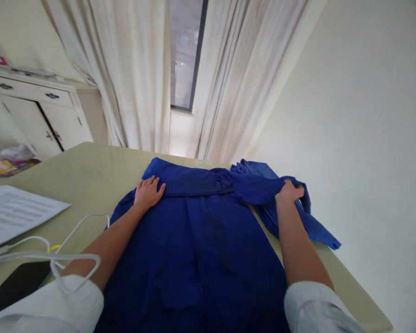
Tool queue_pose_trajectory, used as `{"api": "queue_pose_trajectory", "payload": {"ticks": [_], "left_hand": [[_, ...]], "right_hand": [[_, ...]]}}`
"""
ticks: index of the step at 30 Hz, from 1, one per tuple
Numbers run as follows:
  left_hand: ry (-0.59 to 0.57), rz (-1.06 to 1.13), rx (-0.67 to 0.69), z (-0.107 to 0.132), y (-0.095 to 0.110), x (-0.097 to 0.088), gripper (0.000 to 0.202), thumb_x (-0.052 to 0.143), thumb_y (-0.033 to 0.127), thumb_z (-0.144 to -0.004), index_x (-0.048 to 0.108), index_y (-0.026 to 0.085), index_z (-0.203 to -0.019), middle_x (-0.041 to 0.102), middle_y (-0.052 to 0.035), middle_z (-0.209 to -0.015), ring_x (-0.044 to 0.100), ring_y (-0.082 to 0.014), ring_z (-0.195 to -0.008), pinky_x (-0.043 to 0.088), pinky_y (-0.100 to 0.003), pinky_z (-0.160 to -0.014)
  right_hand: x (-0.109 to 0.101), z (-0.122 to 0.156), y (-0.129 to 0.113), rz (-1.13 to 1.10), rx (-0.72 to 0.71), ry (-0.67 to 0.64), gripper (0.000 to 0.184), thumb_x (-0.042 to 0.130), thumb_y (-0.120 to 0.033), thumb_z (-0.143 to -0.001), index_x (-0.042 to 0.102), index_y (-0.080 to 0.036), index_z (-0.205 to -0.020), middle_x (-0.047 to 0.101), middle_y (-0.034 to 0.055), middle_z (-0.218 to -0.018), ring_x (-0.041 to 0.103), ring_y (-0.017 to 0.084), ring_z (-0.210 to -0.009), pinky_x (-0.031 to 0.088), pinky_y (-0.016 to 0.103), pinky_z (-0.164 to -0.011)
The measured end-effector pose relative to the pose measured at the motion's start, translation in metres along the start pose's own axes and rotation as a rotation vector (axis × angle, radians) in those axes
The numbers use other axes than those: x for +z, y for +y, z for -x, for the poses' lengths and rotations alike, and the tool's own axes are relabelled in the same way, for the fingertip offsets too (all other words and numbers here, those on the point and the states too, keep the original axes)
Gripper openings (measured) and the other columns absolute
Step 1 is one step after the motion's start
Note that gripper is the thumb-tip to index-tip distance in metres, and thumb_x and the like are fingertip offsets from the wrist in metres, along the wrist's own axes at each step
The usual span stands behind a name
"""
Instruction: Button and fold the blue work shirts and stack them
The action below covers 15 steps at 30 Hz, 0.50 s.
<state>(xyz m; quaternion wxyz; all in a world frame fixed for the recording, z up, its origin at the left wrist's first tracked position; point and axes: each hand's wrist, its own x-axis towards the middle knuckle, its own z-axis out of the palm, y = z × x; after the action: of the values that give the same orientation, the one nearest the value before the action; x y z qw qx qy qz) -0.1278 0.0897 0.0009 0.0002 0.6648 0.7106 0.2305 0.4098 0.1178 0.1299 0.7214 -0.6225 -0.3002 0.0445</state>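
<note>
A deep blue garment [201,240] lies spread on a pale yellow-green table [90,175]. My left hand [147,192] rests flat on its upper left part, fingers stretched out. My right hand [288,192] is closed on a bunched blue sleeve [263,185] of the garment at the table's right edge. Part of that sleeve hangs over the edge.
A printed sheet of paper [14,212] and white cables [65,249] lie at the left, with a dark flat object [17,282] under them. A white cabinet [38,115] stands at the back left. Cream curtains [138,74] frame a window. A white wall is at the right.
</note>
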Motion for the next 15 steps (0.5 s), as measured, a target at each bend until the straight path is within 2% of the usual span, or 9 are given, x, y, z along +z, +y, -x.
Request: {"api": "queue_pose_trajectory", "payload": {"ticks": [2, 3, 4, 6, 7, 9, 11, 13, 15], "left_hand": [[0.039, 0.097, 0.016, 0.0, 0.0, -0.002, 0.073, 0.033, 0.059, -0.102, 0.058, 0.01, -0.15, 0.052, -0.0184, -0.161, 0.045, -0.0358, -0.151, 0.025, -0.052, -0.129], [0.055, 0.182, 0.017, -0.001, 0.0, -0.004, 0.074, 0.031, 0.06, -0.102, 0.058, 0.011, -0.15, 0.054, -0.0172, -0.159, 0.045, -0.0348, -0.151, 0.026, -0.051, -0.129], [0.065, 0.298, -0.002, -0.002, 0.0, -0.008, 0.076, 0.026, 0.062, -0.103, 0.059, 0.012, -0.149, 0.057, -0.0167, -0.157, 0.048, -0.0332, -0.149, 0.029, -0.05, -0.128], [0.04, 0.607, -0.105, -0.006, -0.001, -0.017, 0.088, 0.006, 0.067, -0.103, 0.056, 0.011, -0.15, 0.063, -0.0177, -0.149, 0.057, -0.03, -0.142, 0.041, -0.047, -0.123], [-0.001, 0.772, -0.176, -0.008, -0.002, -0.023, 0.097, -0.005, 0.069, -0.101, 0.054, 0.011, -0.152, 0.066, -0.0187, -0.145, 0.063, -0.0285, -0.136, 0.048, -0.046, -0.117], [-0.123, 1.008, -0.324, -0.013, -0.003, -0.034, 0.109, -0.019, 0.073, -0.095, 0.049, 0.013, -0.155, 0.07, -0.0194, -0.14, 0.072, -0.0262, -0.123, 0.059, -0.042, -0.103], [-0.22, 1.063, -0.424, -0.018, -0.002, -0.041, 0.105, -0.008, 0.08, -0.095, 0.051, 0.017, -0.154, 0.073, -0.0193, -0.133, 0.076, -0.0261, -0.112, 0.064, -0.042, -0.092], [-0.237, 1.011, -0.49, -0.024, 0.002, -0.042, 0.088, 0.021, 0.081, -0.099, 0.058, 0.017, -0.147, 0.077, -0.021, -0.122, 0.079, -0.0292, -0.102, 0.066, -0.045, -0.084], [-0.201, 0.955, -0.512, -0.033, 0.006, -0.041, 0.073, 0.052, 0.071, -0.096, 0.062, 0.014, -0.14, 0.079, -0.022, -0.111, 0.079, -0.0326, -0.094, 0.066, -0.05, -0.079]], "right_hand": [[0.039, 0.048, -0.014, -0.039, -0.117, -0.14, 0.051, 0.067, -0.03, -0.094, 0.055, -0.016, -0.141, 0.066, 0.0114, -0.123, 0.065, 0.025, -0.115, 0.058, 0.043, -0.1], [0.057, 0.08, -0.019, -0.064, -0.213, -0.381, 0.051, 0.065, -0.033, -0.095, 0.055, -0.015, -0.142, 0.067, 0.0126, -0.125, 0.063, 0.026, -0.118, 0.056, 0.044, -0.104], [0.071, 0.114, -0.023, -0.079, -0.291, -0.68, 0.053, 0.063, -0.038, -0.097, 0.054, -0.015, -0.144, 0.066, 0.0142, -0.129, 0.062, 0.026, -0.122, 0.054, 0.045, -0.107], [0.092, 0.179, -0.023, -0.104, -0.347, -0.975, 0.055, 0.082, -0.042, -0.083, 0.067, -0.018, -0.13, 0.071, 0.0117, -0.123, 0.068, 0.026, -0.11, 0.059, 0.04, -0.099], [0.098, 0.207, -0.019, -0.109, -0.38, -1.141, 0.061, 0.087, -0.041, -0.077, 0.068, -0.019, -0.131, 0.071, 0.0119, -0.127, 0.07, 0.026, -0.109, 0.061, 0.04, -0.096], [0.104, 0.247, -0.009, -0.071, -0.486, -1.419, 0.073, 0.086, -0.04, -0.081, 0.06, -0.021, -0.146, 0.063, 0.0152, -0.144, 0.067, 0.029, -0.121, 0.058, 0.044, -0.104], [0.103, 0.264, 0.002, 0.02, -0.59, -1.521, 0.076, 0.078, -0.04, -0.089, 0.048, -0.021, -0.157, 0.054, 0.0173, -0.156, 0.057, 0.031, -0.138, 0.047, 0.05, -0.117], [0.101, 0.265, 0.011, 0.134, -0.655, -1.477, 0.074, 0.072, -0.042, -0.094, 0.045, -0.021, -0.159, 0.052, 0.0176, -0.158, 0.049, 0.032, -0.147, 0.038, 0.052, -0.124], [0.097, 0.256, 0.016, 0.238, -0.693, -1.407, 0.071, 0.068, -0.044, -0.097, 0.046, -0.02, -0.159, 0.051, 0.0181, -0.159, 0.047, 0.033, -0.148, 0.035, 0.053, -0.125]]}}
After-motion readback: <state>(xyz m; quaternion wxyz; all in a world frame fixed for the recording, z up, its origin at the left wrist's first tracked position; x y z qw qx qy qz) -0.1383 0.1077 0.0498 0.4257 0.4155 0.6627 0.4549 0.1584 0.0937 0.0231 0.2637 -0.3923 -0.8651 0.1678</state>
